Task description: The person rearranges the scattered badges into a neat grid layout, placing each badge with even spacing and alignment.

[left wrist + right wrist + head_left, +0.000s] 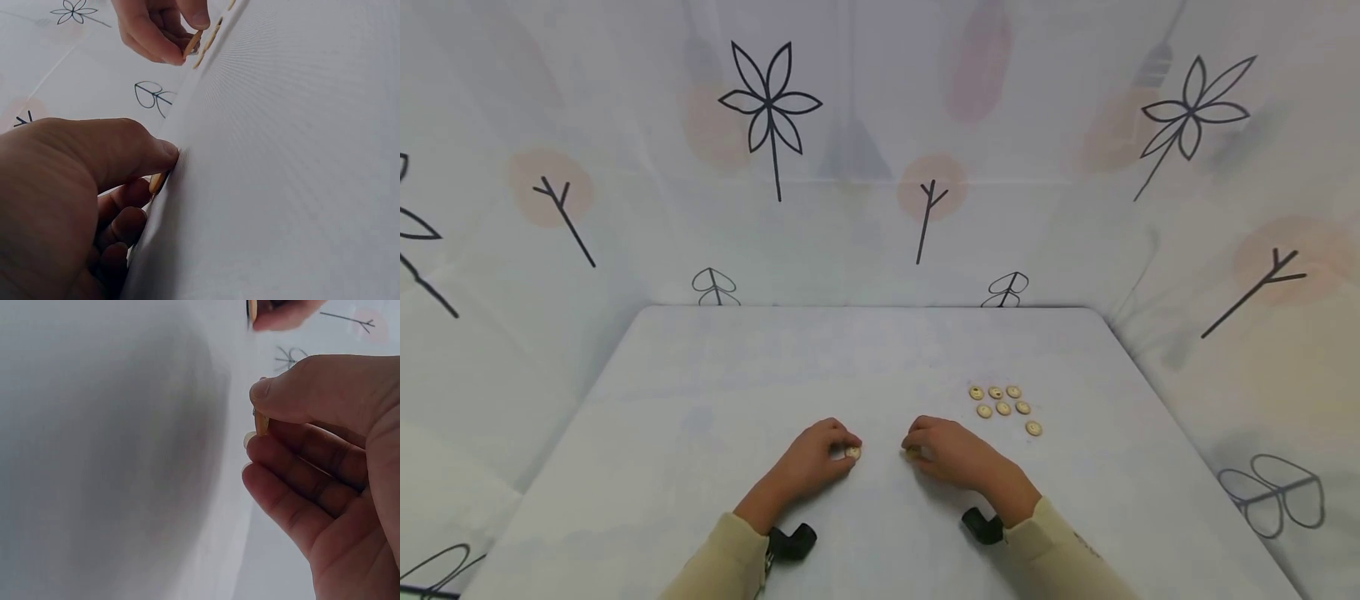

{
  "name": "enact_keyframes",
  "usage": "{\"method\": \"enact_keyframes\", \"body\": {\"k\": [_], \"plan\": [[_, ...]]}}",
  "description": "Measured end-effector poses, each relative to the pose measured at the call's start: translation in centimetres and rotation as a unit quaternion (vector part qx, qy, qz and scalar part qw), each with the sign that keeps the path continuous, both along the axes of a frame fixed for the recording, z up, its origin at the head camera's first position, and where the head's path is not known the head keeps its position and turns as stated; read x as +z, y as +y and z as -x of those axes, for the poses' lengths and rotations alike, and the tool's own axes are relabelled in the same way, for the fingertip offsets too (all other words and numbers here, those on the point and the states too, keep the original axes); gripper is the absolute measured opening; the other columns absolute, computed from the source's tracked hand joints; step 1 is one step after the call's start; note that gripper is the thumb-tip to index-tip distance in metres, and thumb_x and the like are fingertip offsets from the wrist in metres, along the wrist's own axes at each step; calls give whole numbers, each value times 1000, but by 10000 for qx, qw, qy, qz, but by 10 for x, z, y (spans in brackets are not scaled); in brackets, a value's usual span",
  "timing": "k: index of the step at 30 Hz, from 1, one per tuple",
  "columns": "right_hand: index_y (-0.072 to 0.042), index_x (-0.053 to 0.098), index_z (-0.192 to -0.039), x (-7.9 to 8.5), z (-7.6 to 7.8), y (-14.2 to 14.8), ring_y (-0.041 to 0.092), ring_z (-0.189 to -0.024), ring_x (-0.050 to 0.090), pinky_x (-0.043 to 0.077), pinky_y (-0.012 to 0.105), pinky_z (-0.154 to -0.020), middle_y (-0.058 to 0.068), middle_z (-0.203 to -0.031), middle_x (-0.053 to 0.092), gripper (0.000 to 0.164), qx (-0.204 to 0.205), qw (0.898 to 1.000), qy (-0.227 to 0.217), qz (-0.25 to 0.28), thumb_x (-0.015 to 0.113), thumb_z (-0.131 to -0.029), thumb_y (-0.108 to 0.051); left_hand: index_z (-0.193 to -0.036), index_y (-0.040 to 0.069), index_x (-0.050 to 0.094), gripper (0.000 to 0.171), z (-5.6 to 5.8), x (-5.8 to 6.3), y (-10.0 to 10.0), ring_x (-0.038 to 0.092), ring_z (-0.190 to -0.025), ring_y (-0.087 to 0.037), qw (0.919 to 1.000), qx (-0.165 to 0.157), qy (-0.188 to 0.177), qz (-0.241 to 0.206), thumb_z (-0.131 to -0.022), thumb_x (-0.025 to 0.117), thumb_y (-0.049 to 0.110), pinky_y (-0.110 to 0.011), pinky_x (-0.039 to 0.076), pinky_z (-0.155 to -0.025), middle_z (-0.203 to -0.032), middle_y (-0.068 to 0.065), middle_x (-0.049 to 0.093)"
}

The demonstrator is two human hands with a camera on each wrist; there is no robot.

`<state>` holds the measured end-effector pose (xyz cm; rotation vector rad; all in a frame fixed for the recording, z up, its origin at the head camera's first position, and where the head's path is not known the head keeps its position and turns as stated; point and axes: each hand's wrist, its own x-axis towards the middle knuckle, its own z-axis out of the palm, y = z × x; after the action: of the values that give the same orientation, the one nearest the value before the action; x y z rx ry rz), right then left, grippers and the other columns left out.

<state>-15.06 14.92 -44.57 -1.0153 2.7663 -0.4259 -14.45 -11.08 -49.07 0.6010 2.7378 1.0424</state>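
Near the table's front middle, my left hand (pixel 815 454) pinches a round tan button (pixel 852 452) by its edge between thumb and fingers. In the left wrist view that button (pixel 157 182) stands on edge, close to the white tabletop. A short way to the right, my right hand (pixel 953 450) grips a second tan button (pixel 913 451), mostly covered by the fingers in the head view. Seen from the right wrist, this button (pixel 261 423) sits between thumb and fingertips, a little off the surface.
Beyond the right hand, several more tan buttons (pixel 1003 408) lie flat in two short rows, with a single button (pixel 1033 428) nearer the front. A white cloth covers the table (pixel 737 358). Patterned curtains (pixel 865 233) hang behind and at both sides.
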Motion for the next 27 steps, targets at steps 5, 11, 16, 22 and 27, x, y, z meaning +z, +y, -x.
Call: {"method": "enact_keyframes", "body": {"k": [5, 11, 16, 22, 27], "plan": [[-15, 73, -105, -1, 2, 14, 8, -93, 60, 52, 29, -83, -7, -103, 63, 19, -261, 9997, 21, 8, 70, -87, -14, -108, 22, 73, 19, 0, 0, 0, 54, -92, -8, 10000, 15, -30, -12, -91, 67, 26, -32, 47, -81, -102, 10, 59], [-13, 73, -106, 1, 3, 29, 10, -93, 60, 52, 30, -82, -6, -102, 63, 19, -518, 9986, -78, 101, 70, -87, -12, -108, 23, 73, 19, 0, -3, 0, 54, -92, -7, 10000, 3, 2, -1, -91, 67, 25, -31, 47, -81, -102, 11, 59], [-13, 73, -105, 0, 4, 42, 11, -93, 61, 52, 31, -82, -6, -101, 64, 17, -649, 9978, -70, 150, 69, -88, -13, -108, 23, 73, 18, 1, -5, -1, 54, -90, -6, 10000, -27, 53, -16, -91, 67, 25, -30, 47, -79, -102, 11, 59], [-12, 73, -103, -1, 5, 60, 11, -92, 61, 52, 29, -80, -5, -100, 64, 16, -760, 9969, 113, 195, 70, -88, -12, -109, 22, 73, 19, 0, -3, -1, 53, -90, -6, 10000, -56, 67, -25, -92, 66, 25, -29, 47, -79, -102, 10, 59], [-13, 73, -103, -3, 7, 72, 10, -91, 61, 52, 30, -80, -6, -99, 64, 16, -1010, 9947, 141, 100, 71, -87, -12, -109, 22, 72, 19, 0, -1, -1, 54, -91, -7, 10000, -32, 24, 4, -92, 66, 26, -31, 47, -80, -102, 10, 59]]}}
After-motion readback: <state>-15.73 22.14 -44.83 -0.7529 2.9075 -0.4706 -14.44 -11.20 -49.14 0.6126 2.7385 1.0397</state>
